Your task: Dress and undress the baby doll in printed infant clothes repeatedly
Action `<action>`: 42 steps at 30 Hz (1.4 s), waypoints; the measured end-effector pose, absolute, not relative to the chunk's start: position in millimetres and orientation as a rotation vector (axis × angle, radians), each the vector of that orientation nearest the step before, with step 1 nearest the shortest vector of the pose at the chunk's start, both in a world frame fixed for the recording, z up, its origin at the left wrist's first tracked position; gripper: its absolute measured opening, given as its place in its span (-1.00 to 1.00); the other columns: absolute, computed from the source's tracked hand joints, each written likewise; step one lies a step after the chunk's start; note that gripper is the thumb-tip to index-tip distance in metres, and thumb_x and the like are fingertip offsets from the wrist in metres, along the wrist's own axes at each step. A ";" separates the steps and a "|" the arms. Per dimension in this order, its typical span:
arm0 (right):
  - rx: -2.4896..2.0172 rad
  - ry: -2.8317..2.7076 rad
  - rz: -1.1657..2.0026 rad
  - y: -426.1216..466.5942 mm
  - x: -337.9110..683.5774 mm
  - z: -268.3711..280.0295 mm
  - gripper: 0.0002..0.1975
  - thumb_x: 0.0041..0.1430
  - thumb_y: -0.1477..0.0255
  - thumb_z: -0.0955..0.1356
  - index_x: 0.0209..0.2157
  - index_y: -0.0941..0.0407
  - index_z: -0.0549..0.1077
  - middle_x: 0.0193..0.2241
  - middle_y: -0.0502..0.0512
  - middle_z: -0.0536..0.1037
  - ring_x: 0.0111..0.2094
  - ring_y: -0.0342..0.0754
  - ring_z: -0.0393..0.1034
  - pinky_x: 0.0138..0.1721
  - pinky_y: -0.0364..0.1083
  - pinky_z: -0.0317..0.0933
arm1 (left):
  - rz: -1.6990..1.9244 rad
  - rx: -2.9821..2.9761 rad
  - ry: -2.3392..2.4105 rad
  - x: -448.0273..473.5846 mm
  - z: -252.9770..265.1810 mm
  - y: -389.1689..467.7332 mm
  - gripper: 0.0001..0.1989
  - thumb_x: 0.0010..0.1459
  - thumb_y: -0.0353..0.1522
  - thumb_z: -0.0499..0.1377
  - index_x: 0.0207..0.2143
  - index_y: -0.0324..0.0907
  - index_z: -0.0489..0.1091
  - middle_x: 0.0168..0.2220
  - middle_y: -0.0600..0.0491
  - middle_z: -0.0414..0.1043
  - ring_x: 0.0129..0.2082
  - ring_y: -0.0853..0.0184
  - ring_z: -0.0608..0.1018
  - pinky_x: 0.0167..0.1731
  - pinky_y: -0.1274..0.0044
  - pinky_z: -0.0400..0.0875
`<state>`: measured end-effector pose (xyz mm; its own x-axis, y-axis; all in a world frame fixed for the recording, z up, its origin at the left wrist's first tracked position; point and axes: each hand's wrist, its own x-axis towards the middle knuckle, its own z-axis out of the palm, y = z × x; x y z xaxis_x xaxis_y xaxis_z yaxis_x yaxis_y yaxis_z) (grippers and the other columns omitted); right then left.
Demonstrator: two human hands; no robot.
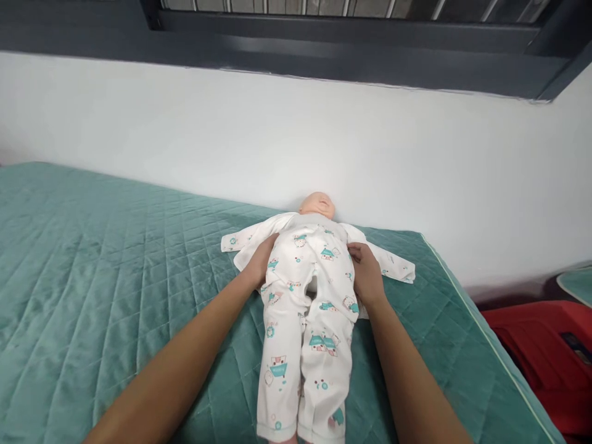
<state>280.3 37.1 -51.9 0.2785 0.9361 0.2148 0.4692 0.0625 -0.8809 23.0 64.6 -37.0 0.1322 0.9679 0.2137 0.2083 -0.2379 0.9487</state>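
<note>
A baby doll (318,205) lies on its back with its head toward the wall. It has on a white long-sleeved top (259,233) with sleeves spread to both sides, and white printed pants (282,333) reaching high over its belly. A gap shows at the crotch of the pants. My left hand (263,264) grips the left side of the pants near the waist, its fingertips partly hidden by cloth. On the opposite side, my right hand (367,274) has its fingers curled onto the waist edge of the pants. The doll's feet are mostly cut off by the bottom of the view.
A green quilted cover (115,265) lies under the doll, its piped edge running down the right. Behind stands a white wall (185,129) below a dark window frame (324,52) with bars. A red plastic object (531,351) is beyond the right edge.
</note>
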 end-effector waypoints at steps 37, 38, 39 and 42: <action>-1.573 -1.768 0.468 121.4 263.1 -9.7 -0.69 0.18 0.14 0.27 -0.51 0.05 0.28 -0.57 -0.07 0.34 -0.44 -0.06 0.22 -0.34 -0.09 0.08 | 0.877 1.993 1.339 44.6 -3.9 156.8 -0.78 0.16 -0.29 0.13 -0.48 -0.12 0.15 -0.50 0.17 0.24 -0.45 0.36 0.30 -0.41 0.51 0.12; -1.585 -1.760 0.458 122.6 264.4 -11.3 -0.69 0.17 0.15 0.28 -0.52 0.05 0.28 -0.58 -0.07 0.34 -0.44 -0.06 0.22 -0.35 -0.09 0.08 | 0.882 2.013 1.374 46.7 -6.7 158.1 -0.79 0.16 -0.30 0.14 -0.47 -0.12 0.16 -0.50 0.17 0.27 -0.44 0.34 0.33 -0.40 0.50 0.15; -1.600 -1.751 0.444 123.7 265.6 -13.0 -0.70 0.16 0.15 0.29 -0.52 0.05 0.28 -0.59 -0.07 0.35 -0.45 -0.05 0.22 -0.35 -0.08 0.08 | 0.891 2.030 1.392 48.3 -9.8 159.2 -0.81 0.16 -0.29 0.14 -0.45 -0.11 0.18 -0.49 0.16 0.31 -0.44 0.33 0.35 -0.39 0.49 0.18; -1.622 -1.691 0.419 125.2 267.1 -17.7 -0.71 0.12 0.15 0.33 -0.54 0.04 0.32 -0.59 -0.05 0.40 -0.43 -0.04 0.27 -0.33 -0.07 0.12 | 0.960 2.030 1.386 50.3 -20.1 160.5 -0.90 0.16 -0.31 0.18 -0.37 -0.10 0.29 -0.41 0.12 0.44 -0.37 0.28 0.48 -0.29 0.45 0.33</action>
